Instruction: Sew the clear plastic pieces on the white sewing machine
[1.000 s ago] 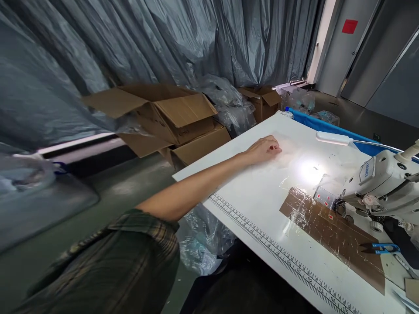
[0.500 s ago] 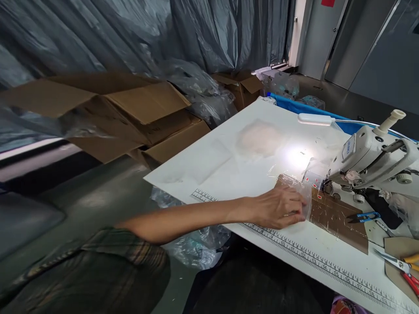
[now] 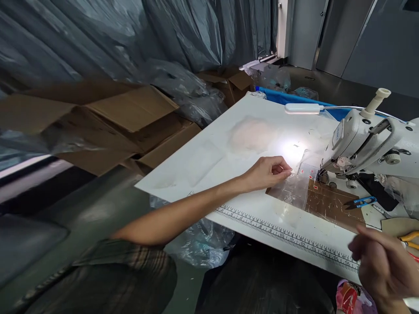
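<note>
My left hand (image 3: 270, 173) is closed in a pinch at the upper edge of a sheer white fabric piece (image 3: 290, 192); what is between the fingertips is too small to make out. The sheer piece lies partly over a brown board (image 3: 334, 205) on the white table. Its right end, with small red motifs (image 3: 310, 176), reaches the needle area of a white sewing machine (image 3: 353, 135). My right hand (image 3: 382, 264) hangs over the front edge at the lower right, smeared by motion. Blue thread snips (image 3: 360, 202) lie on the board, nearest to that hand's upper side.
A lamp (image 3: 303, 108) lights the white tabletop (image 3: 203, 174), which has a printed ruler (image 3: 281, 235) along its front edge. Yellow- and red-handled scissors (image 3: 409, 237) lie at right. Open cardboard boxes (image 3: 131, 109) and clear plastic bags (image 3: 203, 242) are beside and under the table.
My left hand has lifted off the sheer piece and moved up and left into a pinch at its edge. My right hand has come into view at the lower right. The view has shifted slightly.
</note>
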Tool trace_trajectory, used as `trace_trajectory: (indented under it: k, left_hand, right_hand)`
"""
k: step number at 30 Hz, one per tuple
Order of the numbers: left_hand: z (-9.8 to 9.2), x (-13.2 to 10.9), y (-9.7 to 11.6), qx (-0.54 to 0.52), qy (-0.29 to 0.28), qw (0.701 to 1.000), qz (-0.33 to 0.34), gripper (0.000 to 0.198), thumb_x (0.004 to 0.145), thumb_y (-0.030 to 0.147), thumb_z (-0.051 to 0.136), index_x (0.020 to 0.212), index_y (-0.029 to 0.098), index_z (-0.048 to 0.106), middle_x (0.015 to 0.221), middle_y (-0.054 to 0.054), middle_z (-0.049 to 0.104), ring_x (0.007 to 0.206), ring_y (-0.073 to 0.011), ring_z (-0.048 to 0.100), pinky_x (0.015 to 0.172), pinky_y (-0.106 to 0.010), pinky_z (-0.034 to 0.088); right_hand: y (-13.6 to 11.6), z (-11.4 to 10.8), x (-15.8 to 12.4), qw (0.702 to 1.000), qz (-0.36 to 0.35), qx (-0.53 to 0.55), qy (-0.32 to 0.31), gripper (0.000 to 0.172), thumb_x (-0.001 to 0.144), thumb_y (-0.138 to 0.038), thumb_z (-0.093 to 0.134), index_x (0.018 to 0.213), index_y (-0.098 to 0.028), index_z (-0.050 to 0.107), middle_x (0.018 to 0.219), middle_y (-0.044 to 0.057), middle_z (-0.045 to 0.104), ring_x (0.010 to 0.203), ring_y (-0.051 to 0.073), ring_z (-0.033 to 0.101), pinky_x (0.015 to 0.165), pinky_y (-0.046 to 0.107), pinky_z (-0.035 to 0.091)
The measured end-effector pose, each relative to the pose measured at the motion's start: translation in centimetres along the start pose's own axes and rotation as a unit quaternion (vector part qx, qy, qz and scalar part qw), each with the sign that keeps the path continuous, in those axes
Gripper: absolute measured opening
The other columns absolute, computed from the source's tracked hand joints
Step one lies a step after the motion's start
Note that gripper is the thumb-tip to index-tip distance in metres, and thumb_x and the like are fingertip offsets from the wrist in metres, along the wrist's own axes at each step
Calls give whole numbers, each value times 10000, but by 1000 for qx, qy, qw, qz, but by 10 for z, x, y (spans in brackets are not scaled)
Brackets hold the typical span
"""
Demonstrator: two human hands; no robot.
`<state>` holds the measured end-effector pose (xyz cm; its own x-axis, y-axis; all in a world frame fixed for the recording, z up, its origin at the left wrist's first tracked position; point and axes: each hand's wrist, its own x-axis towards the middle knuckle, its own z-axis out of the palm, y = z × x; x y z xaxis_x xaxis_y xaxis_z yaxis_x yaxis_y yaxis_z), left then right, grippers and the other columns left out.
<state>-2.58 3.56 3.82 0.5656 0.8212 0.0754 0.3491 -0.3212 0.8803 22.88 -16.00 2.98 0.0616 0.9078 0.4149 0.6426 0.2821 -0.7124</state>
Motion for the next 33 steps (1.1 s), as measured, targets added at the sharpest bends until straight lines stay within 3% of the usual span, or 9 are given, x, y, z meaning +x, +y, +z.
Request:
trace_trajectory:
  k: [2,4,7,9,14,19,25,29,33]
  left_hand:
    - [5,-5,15,-118,-53,991,-35,164,862,301,636,863,147,579,757,-14,686,657,-98,654,584,-210,525]
    - [13,-10,29,-204,-100,973,-51,199,830,298,685,876,150,560,760,-14,701,661,-109,687,610,-232,566]
    - [24,-19,43,-242,-156,957,-42,184,809,263,713,882,160,578,765,-10,709,674,-116,707,653,-256,596]
    - [26,-22,48,-226,-175,958,-23,132,823,245,687,879,164,599,746,4,694,651,-99,692,628,-228,584]
    - [12,-7,47,-168,-116,979,-8,150,886,305,593,910,157,605,688,14,656,582,-93,649,507,-185,531]
    - [5,28,26,43,-19,997,54,137,920,249,536,935,149,628,698,4,662,610,-106,636,569,-217,521]
    - [24,43,-10,306,112,912,249,213,952,194,476,1120,134,593,1136,-126,655,903,-193,627,731,-344,534]
    - [43,34,-21,309,7,869,385,208,986,200,423,1017,148,623,1020,-85,683,853,-172,624,723,-316,522]
    - [54,30,-25,324,-39,864,383,299,995,383,477,1150,161,603,1260,-117,635,1066,-250,609,918,-443,502]
  right_hand:
    - [-6,19,21,999,17,32,-15,223,950,-322,519,1038,-223,699,663,-1,671,533,127,616,538,265,529]
    - [-13,34,40,988,86,79,-99,313,914,-395,572,1142,-203,667,829,44,731,601,138,659,498,240,518]
    - [-20,46,53,961,117,150,-203,432,871,-461,616,1218,-203,615,1020,79,731,804,170,693,666,283,579]
    - [-19,49,54,953,118,175,-216,369,887,-456,587,1158,-209,631,961,61,727,813,167,679,732,304,578]
    - [0,50,61,943,182,196,-200,367,867,-461,556,1082,-179,650,816,51,722,704,175,683,685,319,568]
    - [20,51,86,968,209,-27,-139,262,812,-366,594,975,-187,695,752,45,715,699,202,668,670,335,526]
    - [23,58,93,966,232,-43,-103,368,835,-490,544,961,-174,685,726,59,701,633,187,635,580,301,478]
    - [20,58,88,969,215,-81,-95,353,745,-492,615,919,-192,676,625,10,645,560,171,593,525,279,427]
    - [18,62,81,979,173,-96,-52,260,753,-431,567,832,-205,668,635,13,645,553,163,578,536,283,419]
